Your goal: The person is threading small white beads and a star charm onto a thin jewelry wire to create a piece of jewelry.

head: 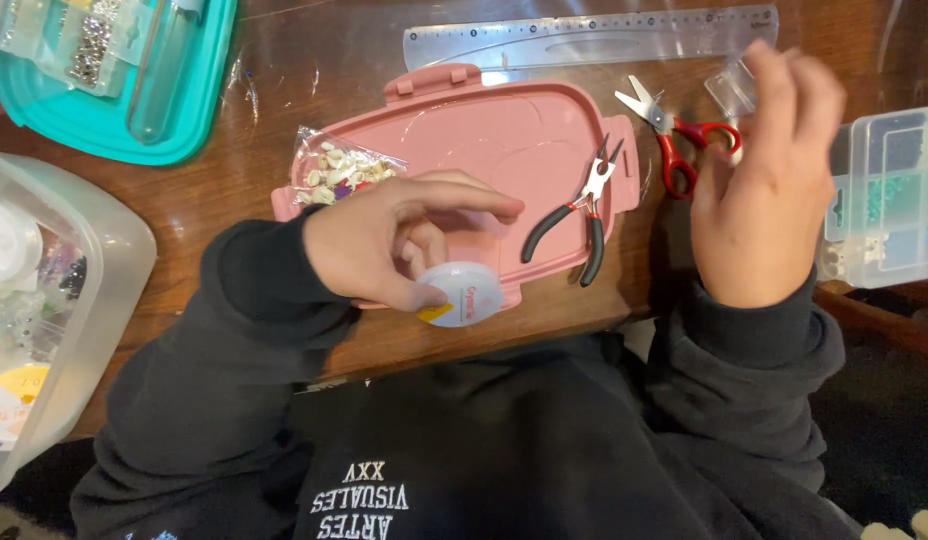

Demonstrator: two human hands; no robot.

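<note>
My left hand rests over the near edge of a pink plastic lid and grips a round white spool of clear cord between thumb and fingers. My right hand is raised at the right, blurred, its fingers closed on a small clear plastic packet. Black-handled small pliers lie on the pink lid just right of my left hand. Red-handled scissors lie on the table, left of my right hand.
A clear bag of shell beads sits at the lid's left end. A clear ruler lies at the back. A teal tray stands back left, a clear tub left, a compartmented bead box right.
</note>
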